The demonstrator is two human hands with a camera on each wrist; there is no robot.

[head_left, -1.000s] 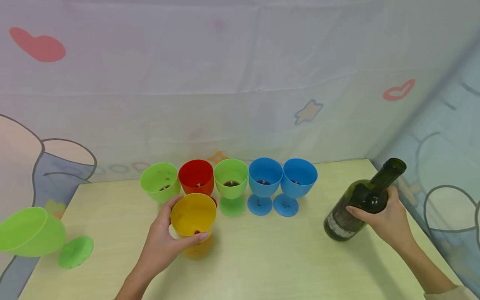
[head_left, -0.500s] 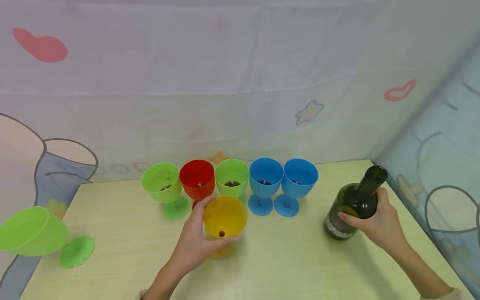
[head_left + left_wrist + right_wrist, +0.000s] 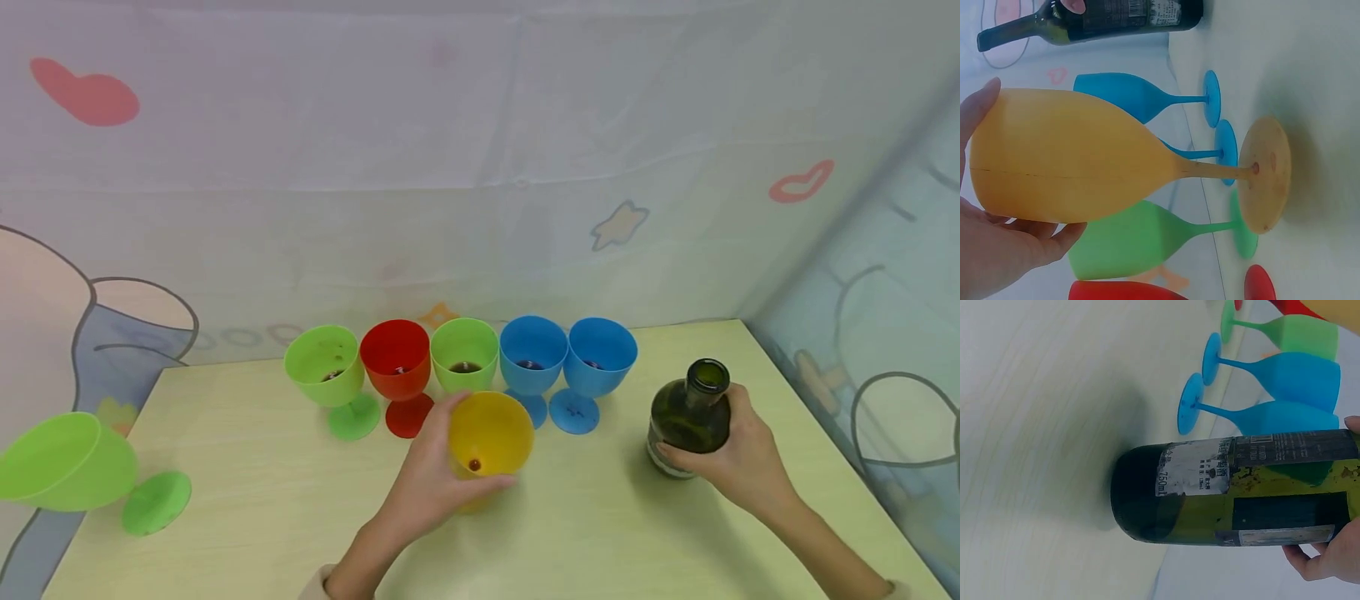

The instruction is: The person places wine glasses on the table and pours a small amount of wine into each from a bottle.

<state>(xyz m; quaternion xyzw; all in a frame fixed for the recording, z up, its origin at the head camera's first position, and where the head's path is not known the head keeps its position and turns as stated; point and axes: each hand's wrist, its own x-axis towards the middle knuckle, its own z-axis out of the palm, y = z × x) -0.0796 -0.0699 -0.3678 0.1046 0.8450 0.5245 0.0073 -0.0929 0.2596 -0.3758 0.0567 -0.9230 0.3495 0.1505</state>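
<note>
My left hand (image 3: pixel 423 483) grips a yellow plastic goblet (image 3: pixel 491 429) round its bowl, in front of the row of goblets. A small dark red drop shows inside the yellow bowl. In the left wrist view the stem and foot of this goblet are in full sight, the foot at or just above the tabletop. At the right, my right hand (image 3: pixel 742 471) holds a dark green wine bottle (image 3: pixel 686 417) round its body. The bottle has no cap and stands nearly upright, its base close to the table; the right wrist view shows its worn labels.
Along the back stand a green goblet (image 3: pixel 324 358), a red goblet (image 3: pixel 397 358), another green goblet (image 3: pixel 463 354) and two blue goblets (image 3: pixel 532 350), with dark liquid inside. A further green goblet (image 3: pixel 67 462) is at the left table edge. Printed cloth (image 3: pixel 480 167) hangs behind the table (image 3: pixel 247 467).
My left hand has carried the yellow goblet to the right, from before the red goblet to before the second green and first blue ones. The tilted bottle has come closer to upright.
</note>
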